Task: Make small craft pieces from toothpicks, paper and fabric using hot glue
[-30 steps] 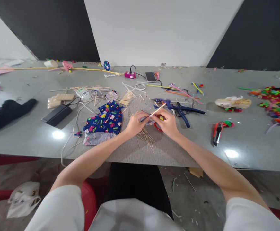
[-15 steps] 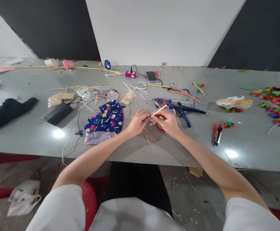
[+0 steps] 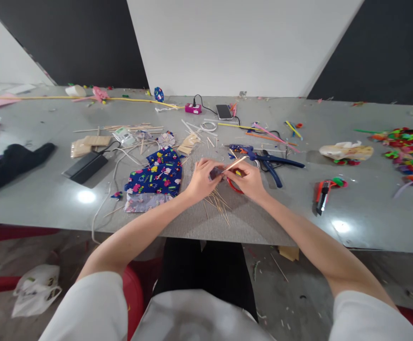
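My right hand [image 3: 251, 181] pinches a thin pale wooden stick [image 3: 237, 163] that slants up to the right. Close against it, at the stick's lower end, my left hand [image 3: 202, 182] has its fingers closed; what they grip is too small and hidden to name. A loose pile of thin bamboo skewers [image 3: 220, 204] lies just below the hands. Part of a red loop [image 3: 235, 187] shows beneath my right hand. Blue patterned fabric [image 3: 157, 177] lies left of my left hand, and a dark blue two-handled tool [image 3: 277, 161] rests beyond my right.
A black adapter box [image 3: 85, 168] with a white cable is on the left. A utility knife [image 3: 322, 198] lies at right, near colourful pipe-cleaner pieces [image 3: 410, 154]. Toward the wall are a phone [image 3: 224, 112] and a purple power socket [image 3: 193, 109].
My left hand's fingers have shifted and lifted slightly around the stick's lower end. My right hand still holds the stick in nearly the same place.
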### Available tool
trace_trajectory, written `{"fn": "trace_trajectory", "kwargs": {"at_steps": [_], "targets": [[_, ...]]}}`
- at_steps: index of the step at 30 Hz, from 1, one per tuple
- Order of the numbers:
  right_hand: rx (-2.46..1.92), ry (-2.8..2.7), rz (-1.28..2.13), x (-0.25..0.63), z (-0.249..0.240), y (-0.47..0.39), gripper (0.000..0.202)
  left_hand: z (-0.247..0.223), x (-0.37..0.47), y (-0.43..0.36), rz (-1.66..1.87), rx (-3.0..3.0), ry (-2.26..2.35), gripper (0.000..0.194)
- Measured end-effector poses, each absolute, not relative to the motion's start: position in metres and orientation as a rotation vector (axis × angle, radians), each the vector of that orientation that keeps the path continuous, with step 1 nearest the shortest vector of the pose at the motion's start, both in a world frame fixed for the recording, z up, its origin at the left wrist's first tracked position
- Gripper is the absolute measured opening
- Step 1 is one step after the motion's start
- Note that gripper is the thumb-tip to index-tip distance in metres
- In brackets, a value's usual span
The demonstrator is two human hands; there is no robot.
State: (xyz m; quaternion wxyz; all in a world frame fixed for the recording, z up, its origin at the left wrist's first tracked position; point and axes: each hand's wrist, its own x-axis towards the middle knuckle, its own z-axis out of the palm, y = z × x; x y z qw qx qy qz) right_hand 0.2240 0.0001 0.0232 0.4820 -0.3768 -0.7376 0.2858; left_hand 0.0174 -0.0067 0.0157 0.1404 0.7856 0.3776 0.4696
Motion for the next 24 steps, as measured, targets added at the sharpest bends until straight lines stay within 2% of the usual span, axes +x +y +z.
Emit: {"fn": "trace_trajectory", "kwargs": {"at_steps": [9,16,21,24], "targets": [[-0.938,-1.803,0.690,0.222,0.026,-0.001,0.040,0.009,0.020,-0.005,1.399,1.990,1.016,0.019],[-0.951,-1.837,0.591,0.222,0.029,-0.001,0.027,0.005,0.021,-0.002,1.435,1.897,1.025,0.007],[-1.242,-1.809,0.232,0.252,0.030,0.019,0.031,0.003,0.021,0.001,1.416,1.740,1.039,0.010],[-1.744,-1.758,-0.133,0.283,0.026,0.037,0.051,0.001,0.020,0.004,1.363,1.634,1.049,0.020]]}}
